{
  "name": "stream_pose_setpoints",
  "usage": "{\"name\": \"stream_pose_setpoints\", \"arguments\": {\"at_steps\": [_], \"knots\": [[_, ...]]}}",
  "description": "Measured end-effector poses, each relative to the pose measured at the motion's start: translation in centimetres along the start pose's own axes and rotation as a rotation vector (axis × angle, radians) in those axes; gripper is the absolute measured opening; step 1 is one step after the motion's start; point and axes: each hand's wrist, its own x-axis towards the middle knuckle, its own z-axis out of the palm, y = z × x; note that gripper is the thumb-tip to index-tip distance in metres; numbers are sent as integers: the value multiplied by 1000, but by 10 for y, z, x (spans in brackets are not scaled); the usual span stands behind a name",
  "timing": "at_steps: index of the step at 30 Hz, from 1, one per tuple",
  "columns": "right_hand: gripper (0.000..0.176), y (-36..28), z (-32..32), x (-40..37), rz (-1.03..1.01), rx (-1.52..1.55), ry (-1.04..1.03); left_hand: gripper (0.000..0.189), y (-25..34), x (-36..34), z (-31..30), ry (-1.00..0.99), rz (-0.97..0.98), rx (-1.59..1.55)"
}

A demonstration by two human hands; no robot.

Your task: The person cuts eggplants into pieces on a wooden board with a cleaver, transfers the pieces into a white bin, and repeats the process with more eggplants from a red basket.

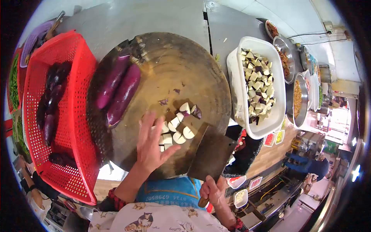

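My left hand (pixel 150 145) hovers over the round wooden chopping block (pixel 162 81), its fingers spread, right beside a small heap of cut eggplant chunks (pixel 174 129) that it partly covers. In my right hand (pixel 213 191) is the handle of a broad cleaver (pixel 212 150), whose blade lies flat-looking across the block's lower right edge. Two whole purple eggplants (pixel 123 92) rest side by side on the block's left part. To the right stands a white plastic tub (pixel 236 73) holding many cubed eggplant pieces (pixel 257 85).
A red perforated basket (pixel 79 135) with dark eggplants (pixel 54 96) stands left of the block. Metal bowls of food (pixel 297 98) line the right side. A black container (pixel 245 154) sits beyond the cleaver. One person (pixel 311 165) stands farther off at right; another person's arm (pixel 33 189) shows at lower left.
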Motion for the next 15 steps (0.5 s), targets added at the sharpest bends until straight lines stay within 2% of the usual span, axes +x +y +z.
{"name": "stream_pose_setpoints", "arguments": {"at_steps": [2,3,5,6,7,9,10,11,13,15], "knots": [[19,11,-3,8,61,97,-3,97,9,27,-2,-78,134,46],[19,14,0,15,61,103,-2,97,14,42,-5,-82,138,48],[15,19,10,28,-7,-149,-33,97,21,69,-8,-308,263,150],[13,26,14,35,-90,-231,-12,94,19,76,-4,-319,273,127],[13,20,23,37,-90,-223,-10,94,18,81,-4,-324,278,130],[19,0,38,39,-55,-147,-93,80,12,85,-6,-342,293,42],[22,12,29,47,-69,-297,-140,76,3,78,-2,-270,276,-35],[22,8,31,47,-62,-291,-139,76,0,69,-7,-280,274,-34],[29,-4,42,45,-149,-505,-180,75,-2,47,-21,-126,162,35],[31,0,47,48,-115,-486,-204,74,-3,26,-24,-112,125,58]]}}
